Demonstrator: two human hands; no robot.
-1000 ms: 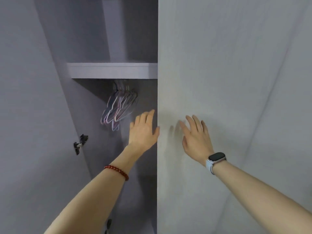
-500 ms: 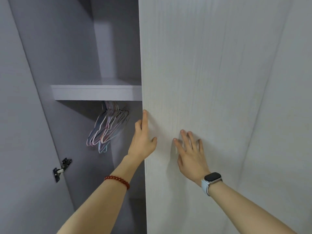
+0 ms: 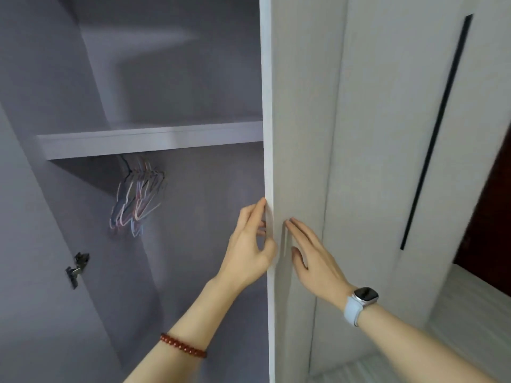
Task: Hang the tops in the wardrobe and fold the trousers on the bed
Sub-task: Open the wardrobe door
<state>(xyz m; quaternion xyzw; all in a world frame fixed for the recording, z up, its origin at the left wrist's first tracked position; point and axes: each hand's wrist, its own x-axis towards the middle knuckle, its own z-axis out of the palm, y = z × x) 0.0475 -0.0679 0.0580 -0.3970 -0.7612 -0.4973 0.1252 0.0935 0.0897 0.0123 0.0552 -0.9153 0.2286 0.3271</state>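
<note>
— Standing open, where is the wardrobe (image 3: 171, 87)?
— Ahead; its pale door (image 3: 298, 134) is edge-on at centre.
— And the hands?
— The left hand (image 3: 249, 244) curls fingers around the door's edge; the right hand (image 3: 315, 258) lies flat, fingers straight, against its face. Empty hangers (image 3: 138, 197) dangle under the shelf (image 3: 149, 139).

Wardrobe (image 3: 171, 78) open, grey inside. One shelf (image 3: 149, 139) runs across, pale front edge, top surface seen at shallow angle, nothing visible on it. Under shelf, bunch of wire hangers (image 3: 135, 200) hangs close together toward left, pastel colours, rail itself hidden behind shelf edge. Dark hinge (image 3: 77, 268) fixed on left side panel, below hangers. Strip of pale floor (image 3: 470, 313) shows lower right, blurred.
</note>
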